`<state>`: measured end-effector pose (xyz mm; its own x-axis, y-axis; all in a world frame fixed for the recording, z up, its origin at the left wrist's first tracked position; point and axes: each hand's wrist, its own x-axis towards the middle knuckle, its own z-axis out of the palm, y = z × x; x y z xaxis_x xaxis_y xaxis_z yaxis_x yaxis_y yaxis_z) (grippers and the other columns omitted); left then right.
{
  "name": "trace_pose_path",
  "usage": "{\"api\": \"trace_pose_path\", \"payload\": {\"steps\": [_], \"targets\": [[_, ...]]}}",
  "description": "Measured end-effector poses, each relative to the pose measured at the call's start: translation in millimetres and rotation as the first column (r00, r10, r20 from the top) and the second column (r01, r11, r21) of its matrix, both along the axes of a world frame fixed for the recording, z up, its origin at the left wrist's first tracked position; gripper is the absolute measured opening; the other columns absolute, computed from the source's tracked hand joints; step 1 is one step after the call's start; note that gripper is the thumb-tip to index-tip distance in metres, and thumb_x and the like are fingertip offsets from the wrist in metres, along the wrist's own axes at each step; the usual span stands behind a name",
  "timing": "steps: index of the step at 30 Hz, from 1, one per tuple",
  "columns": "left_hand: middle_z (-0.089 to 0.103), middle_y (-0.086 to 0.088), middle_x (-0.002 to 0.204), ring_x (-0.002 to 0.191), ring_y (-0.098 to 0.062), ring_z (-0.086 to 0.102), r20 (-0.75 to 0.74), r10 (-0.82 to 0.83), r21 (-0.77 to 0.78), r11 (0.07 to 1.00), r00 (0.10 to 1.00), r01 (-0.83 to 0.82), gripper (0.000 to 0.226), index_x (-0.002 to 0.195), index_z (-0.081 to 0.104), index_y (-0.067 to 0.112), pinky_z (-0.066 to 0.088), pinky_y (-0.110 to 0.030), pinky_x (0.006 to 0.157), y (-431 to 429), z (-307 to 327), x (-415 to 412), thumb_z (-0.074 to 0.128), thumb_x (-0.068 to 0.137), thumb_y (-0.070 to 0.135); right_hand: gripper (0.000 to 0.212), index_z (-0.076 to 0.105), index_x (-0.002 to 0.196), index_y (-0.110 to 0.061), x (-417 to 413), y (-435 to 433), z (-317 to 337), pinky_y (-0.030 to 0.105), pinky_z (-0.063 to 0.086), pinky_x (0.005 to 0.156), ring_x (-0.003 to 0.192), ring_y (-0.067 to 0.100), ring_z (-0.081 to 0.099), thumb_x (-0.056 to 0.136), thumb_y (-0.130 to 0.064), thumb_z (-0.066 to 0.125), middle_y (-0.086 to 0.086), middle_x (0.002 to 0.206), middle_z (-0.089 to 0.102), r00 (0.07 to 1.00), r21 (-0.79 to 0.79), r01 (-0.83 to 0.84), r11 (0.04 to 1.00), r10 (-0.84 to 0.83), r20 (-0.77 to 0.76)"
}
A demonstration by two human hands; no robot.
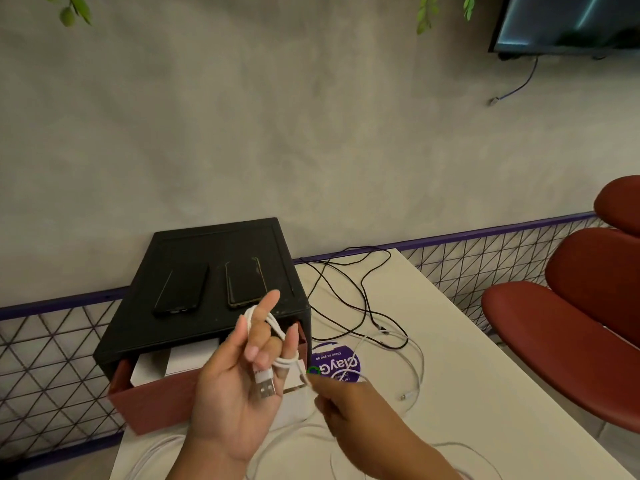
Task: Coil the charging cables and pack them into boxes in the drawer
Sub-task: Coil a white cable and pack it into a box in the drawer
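Left grip: the left hand [228,407] is held palm up, index and little fingers raised and the two middle fingers curled in. The white cable [273,327] is looped round the raised fingers.
Right grip: the right hand [346,407], at 3 o'clock of the left, pinches the cable's free strand between fingertips. The motion blurs the hold.
Cable axis: the loops run from 11 to 5 o'clock. The USB plug [266,388] lies over the palm with its metal end toward 5 o'clock.
Slack: the rest of the cable trails over the tabletop [485,393] toward 4 o'clock.
Drawer: the red drawer [156,400] stands pulled out of a black cabinet [214,251] just behind the hands, with white boxes [152,368] inside.
Cabinet top: two dark phones [181,291] lie side by side.
Tabletop: a black cable [363,292] sprawls at 1 o'clock, and a purple sticker [337,363] lies by the drawer.
Room: a grey wall, wire mesh panels [52,358], red chairs [571,334] at 3 o'clock and a screen [571,22] at 1 o'clock.
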<state>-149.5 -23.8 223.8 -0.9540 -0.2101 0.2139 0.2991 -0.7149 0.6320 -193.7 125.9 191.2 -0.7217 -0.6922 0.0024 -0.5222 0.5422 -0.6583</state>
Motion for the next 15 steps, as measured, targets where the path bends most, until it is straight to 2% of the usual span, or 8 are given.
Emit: {"api": "trace_pose_path", "payload": {"steps": [2, 4, 6, 8, 10, 12, 14, 15], "targets": [[0.046, 0.001, 0.055, 0.048, -0.008, 0.051, 0.054, 0.122, 0.038, 0.992, 0.991, -0.124, 0.05, 0.119, 0.06, 0.001, 0.055, -0.033, 0.083, -0.7, 0.1, -2.8, 0.062, 0.074, 0.022, 0.039, 0.045, 0.134, -0.031, 4.4, 0.1, 4.4, 0.023, 0.042, 0.091, 0.112, 0.017, 0.053, 0.098, -0.017, 0.041, 0.001, 0.127, 0.057, 0.998, 0.097, -0.055, 0.994, 0.057, -0.019], [0.045, 0.001, 0.052, 0.049, -0.009, 0.051, 0.068, 0.285, -0.144, 0.951, 0.956, -0.273, 0.035, 0.116, 0.057, 0.012, 0.052, -0.032, 0.084, 2.3, 5.5, -4.0, 0.051, 0.083, 0.024, 0.037, 0.045, 0.134, -0.029, 7.5, 0.4, 12.5, 0.025, 0.041, 0.094, 0.118, 0.02, 0.051, 0.099, -0.022, 0.042, 0.001, 0.135, 0.052, 0.996, 0.143, -0.089, 0.986, 0.093, -0.019], [0.052, 0.001, 0.054, 0.062, -0.012, 0.058, 0.029, 0.408, -0.454, 0.818, 0.912, -0.352, 0.027, 0.113, 0.056, 0.024, 0.045, -0.024, 0.086, 1.3, -0.7, -6.4, 0.036, 0.095, 0.018, 0.034, 0.05, 0.131, -0.028, 9.0, 2.1, 21.7, 0.025, 0.042, 0.094, 0.116, 0.019, 0.052, 0.098, -0.024, 0.044, 0.0, 0.132, 0.055, 0.993, 0.151, -0.11, 0.982, 0.115, -0.027], [0.062, 0.0, 0.064, 0.078, -0.007, 0.06, -0.052, 0.468, -0.697, 0.616, 0.882, -0.368, 0.029, 0.11, 0.059, 0.021, 0.043, -0.011, 0.084, -0.3, -12.0, -5.6, 0.034, 0.098, 0.016, 0.03, 0.056, 0.125, -0.026, 8.8, 4.9, 32.8, 0.026, 0.045, 0.094, 0.113, 0.015, 0.053, 0.097, -0.025, 0.047, -0.002, 0.126, 0.058, 0.989, 0.128, -0.138, 0.982, 0.143, -0.025], [0.065, -0.001, 0.073, 0.08, 0.009, 0.059, -0.063, 0.47, -0.788, 0.518, 0.88, -0.334, 0.033, 0.12, 0.055, -0.002, 0.038, 0.003, 0.073, 2.2, -22.1, -5.0, 0.035, 0.098, 0.012, 0.027, 0.06, 0.121, -0.023, 8.7, 8.3, 43.8, 0.026, 0.047, 0.09, 0.109, 0.013, 0.055, 0.096, -0.027, 0.049, -0.003, 0.121, 0.062, 0.984, 0.116, -0.173, 0.978, 0.177, -0.026], [0.067, 0.011, 0.077, 0.079, 0.021, 0.054, -0.083, 0.463, -0.861, 0.413, 0.882, -0.298, 0.035, 0.123, 0.052, -0.007, 0.038, 0.003, 0.067, 5.1, -25.5, -5.8, 0.035, 0.097, 0.012, 0.027, 0.061, 0.118, -0.021, 8.1, 11.2, 50.2, 0.025, 0.046, 0.085, 0.105, 0.011, 0.055, 0.095, -0.029, 0.05, -0.003, 0.116, 0.063, 0.974, 0.13, -0.216, 0.968, 0.223, -0.04], [0.064, 0.03, 0.083, 0.085, 0.012, 0.058, -0.133, 0.486, -0.906, 0.293, 0.864, -0.305, 0.034, 0.12, 0.056, 0.014, 0.043, -0.003, 0.068, 7.7, -24.3, -6.7, 0.035, 0.095, 0.024, 0.025, 0.064, 0.112, -0.02, 8.9, 13.3, 51.9, 0.027, 0.047, 0.08, 0.097, 0.012, 0.057, 0.094, -0.032, 0.052, -0.003, 0.107, 0.065, 0.963, 0.116, -0.261, 0.958, 0.267, -0.043], [0.065, 0.027, 0.083, 0.086, 0.005, 0.061, -0.145, 0.484, -0.925, 0.245, 0.863, -0.292, 0.031, 0.118, 0.052, 0.032, 0.046, -0.007, 0.069, 7.9, -22.5, -5.8, 0.033, 0.093, 0.032, 0.021, 0.066, 0.104, -0.02, 9.2, 14.2, 52.6, 0.027, 0.047, 0.076, 0.088, 0.011, 0.057, 0.093, -0.032, 0.053, -0.004, 0.097, 0.066, 0.958, 0.088, -0.279, 0.956, 0.283, -0.047]]}}
